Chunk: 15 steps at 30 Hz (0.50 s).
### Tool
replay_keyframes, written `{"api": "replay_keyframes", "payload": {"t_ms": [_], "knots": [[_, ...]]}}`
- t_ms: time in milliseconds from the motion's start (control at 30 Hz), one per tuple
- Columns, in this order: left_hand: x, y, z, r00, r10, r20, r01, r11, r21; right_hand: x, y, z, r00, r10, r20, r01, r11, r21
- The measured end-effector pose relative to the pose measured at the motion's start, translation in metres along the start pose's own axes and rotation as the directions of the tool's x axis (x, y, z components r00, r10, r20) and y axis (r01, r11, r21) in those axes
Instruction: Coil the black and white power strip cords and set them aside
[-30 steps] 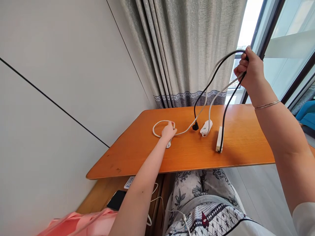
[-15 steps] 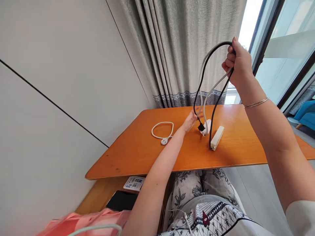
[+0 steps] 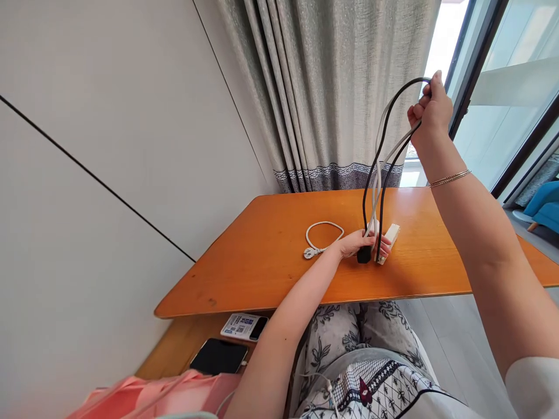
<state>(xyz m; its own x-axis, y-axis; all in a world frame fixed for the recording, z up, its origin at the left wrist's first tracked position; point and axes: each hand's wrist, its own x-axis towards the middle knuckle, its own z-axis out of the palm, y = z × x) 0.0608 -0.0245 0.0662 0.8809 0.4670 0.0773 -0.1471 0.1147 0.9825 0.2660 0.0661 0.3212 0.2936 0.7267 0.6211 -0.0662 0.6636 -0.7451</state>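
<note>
My right hand [image 3: 430, 110] is raised high in front of the curtain, closed on the looped tops of a black cable [image 3: 381, 137] and a white cable [image 3: 395, 150]. Both cables hang straight down to the orange table [image 3: 271, 262]. My left hand [image 3: 360, 243] is at their lower ends, fingers wrapped round the cables next to a black plug [image 3: 363, 255] and a white power strip [image 3: 388, 237]. A small coiled white cable with a round plug [image 3: 321, 237] lies on the table just left of my left hand.
A grey curtain [image 3: 323, 87] hangs behind the table and a glass door frame [image 3: 474, 64] stands at the right. On a lower wooden ledge lie a black phone [image 3: 218, 356] and a white card-like device [image 3: 242, 326]. Pink cloth [image 3: 152, 398] lies bottom left.
My left hand left the coiled white cable, moved right and closed round the lower ends of the hanging cables. My right hand kept the loops raised, and the cables now hang closer together.
</note>
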Motion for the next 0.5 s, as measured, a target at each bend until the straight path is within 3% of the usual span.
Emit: {"api": "replay_keyframes", "payload": {"t_ms": [67, 200, 300, 500], "knots": [[0.002, -0.003, 0.005, 0.997, -0.007, 0.080, 0.012, 0.998, -0.056, 0.003, 0.003, -0.001, 0.999, 0.025, -0.040, -0.022, 0.998, 0.059], [0.001, -0.007, 0.013, 0.985, -0.124, 0.118, 0.114, 0.989, 0.090, 0.000, 0.005, -0.002, 0.971, 0.131, -0.200, -0.091, 0.977, 0.194], [-0.007, -0.007, 0.008, 0.987, -0.157, 0.028, 0.152, 0.979, 0.137, -0.004, -0.001, -0.010, 0.948, 0.160, -0.275, -0.104, 0.973, 0.208], [-0.034, 0.004, -0.025, 0.977, -0.104, -0.186, 0.133, 0.980, 0.151, -0.009, 0.002, -0.046, 0.890, 0.253, -0.380, -0.154, 0.950, 0.272]]}}
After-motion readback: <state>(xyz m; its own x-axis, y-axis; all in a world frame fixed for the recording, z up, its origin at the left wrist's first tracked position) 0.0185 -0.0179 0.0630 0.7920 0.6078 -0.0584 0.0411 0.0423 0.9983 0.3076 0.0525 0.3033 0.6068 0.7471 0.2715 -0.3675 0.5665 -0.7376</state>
